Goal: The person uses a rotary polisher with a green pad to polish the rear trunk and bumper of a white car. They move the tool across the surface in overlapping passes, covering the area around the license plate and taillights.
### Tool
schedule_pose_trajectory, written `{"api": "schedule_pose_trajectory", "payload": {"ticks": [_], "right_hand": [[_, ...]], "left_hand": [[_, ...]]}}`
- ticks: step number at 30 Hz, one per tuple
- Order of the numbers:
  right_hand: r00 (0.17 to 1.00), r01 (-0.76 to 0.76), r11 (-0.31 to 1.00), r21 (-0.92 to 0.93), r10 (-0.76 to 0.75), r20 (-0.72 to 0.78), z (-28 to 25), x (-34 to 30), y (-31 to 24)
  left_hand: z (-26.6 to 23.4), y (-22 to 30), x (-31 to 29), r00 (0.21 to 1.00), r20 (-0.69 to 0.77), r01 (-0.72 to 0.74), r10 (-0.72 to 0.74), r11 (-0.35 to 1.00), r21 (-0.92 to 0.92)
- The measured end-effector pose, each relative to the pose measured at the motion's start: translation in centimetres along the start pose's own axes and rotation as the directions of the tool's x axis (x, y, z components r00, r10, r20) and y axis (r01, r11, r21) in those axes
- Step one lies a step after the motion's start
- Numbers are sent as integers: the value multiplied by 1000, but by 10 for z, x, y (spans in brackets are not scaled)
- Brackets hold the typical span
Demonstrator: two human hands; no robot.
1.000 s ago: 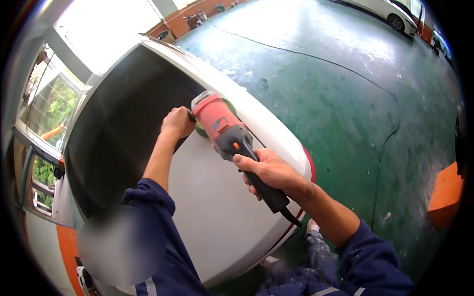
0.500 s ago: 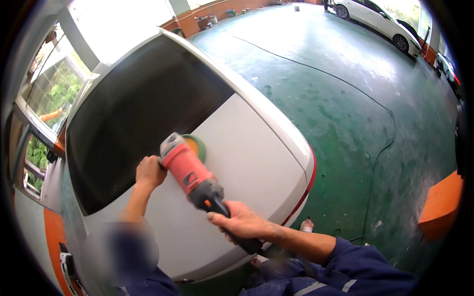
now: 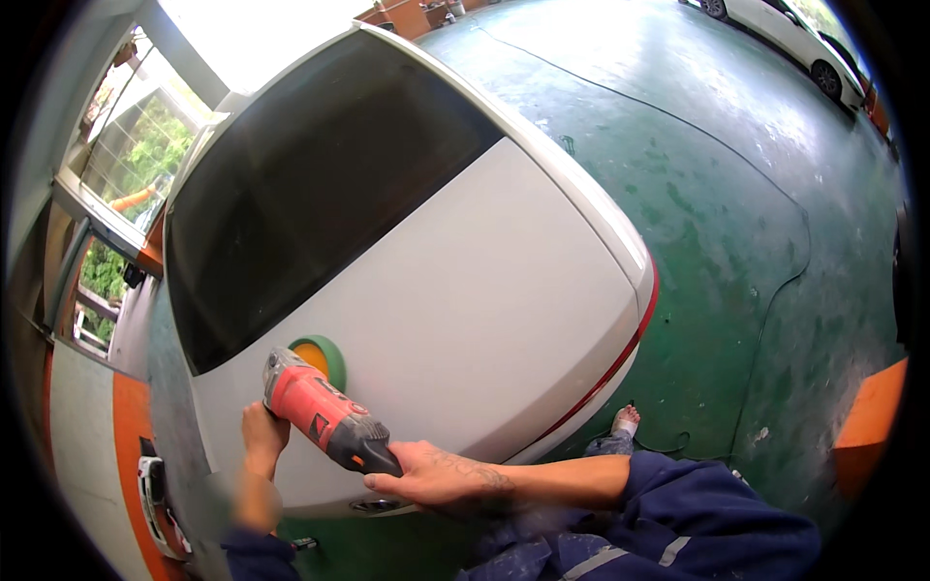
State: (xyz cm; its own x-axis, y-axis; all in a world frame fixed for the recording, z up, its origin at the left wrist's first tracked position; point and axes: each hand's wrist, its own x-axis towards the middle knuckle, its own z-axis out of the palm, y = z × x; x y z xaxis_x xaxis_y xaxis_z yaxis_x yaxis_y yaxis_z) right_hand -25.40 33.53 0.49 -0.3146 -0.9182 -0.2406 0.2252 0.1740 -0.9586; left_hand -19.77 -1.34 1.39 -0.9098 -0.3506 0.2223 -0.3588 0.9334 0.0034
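Note:
A red and black power polisher (image 3: 325,412) with a grey metal head lies across the white trunk lid (image 3: 475,300) of a car. Its round green pad with an orange backing (image 3: 333,362) meets the paint near the lower left part of the dark rear window (image 3: 329,174). My right hand (image 3: 436,474) is wrapped round the black rear handle. Beside the tool's head, my left hand (image 3: 263,434) is closed in a fist; the grip inside it is hidden.
A red tail light strip (image 3: 605,373) edges the car's right rear corner. A dark cable (image 3: 712,136) snakes over the green floor (image 3: 697,271). An orange block (image 3: 872,416) stands at right, another white car (image 3: 775,29) at far right. My foot (image 3: 627,419) is by the bumper.
The polisher has moved left and nearer to me across the trunk lid, with both hands on it. The head view has shifted, so the car sits farther right and higher.

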Motion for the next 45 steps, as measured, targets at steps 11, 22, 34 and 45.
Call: {"api": "schedule_pose_trajectory", "payload": {"ticks": [11,22,34,45], "right_hand": [[931,53,965,255,45,-363,-161,-76,-29],[810,179,924,339,57,-583,-262,-97,-47],[929,7,970,241,83,-362,-100,-60,-17],[1000,-15,1000,18,15,0,-2,-24,1]], "left_hand": [[24,234,195,973,19,-232,232,973,9],[33,394,322,911,154,-384,383,923,-29],[18,183,170,956,87,-277,279,960,-35],[3,10,-7,999,40,-32,32,999,0]]}}
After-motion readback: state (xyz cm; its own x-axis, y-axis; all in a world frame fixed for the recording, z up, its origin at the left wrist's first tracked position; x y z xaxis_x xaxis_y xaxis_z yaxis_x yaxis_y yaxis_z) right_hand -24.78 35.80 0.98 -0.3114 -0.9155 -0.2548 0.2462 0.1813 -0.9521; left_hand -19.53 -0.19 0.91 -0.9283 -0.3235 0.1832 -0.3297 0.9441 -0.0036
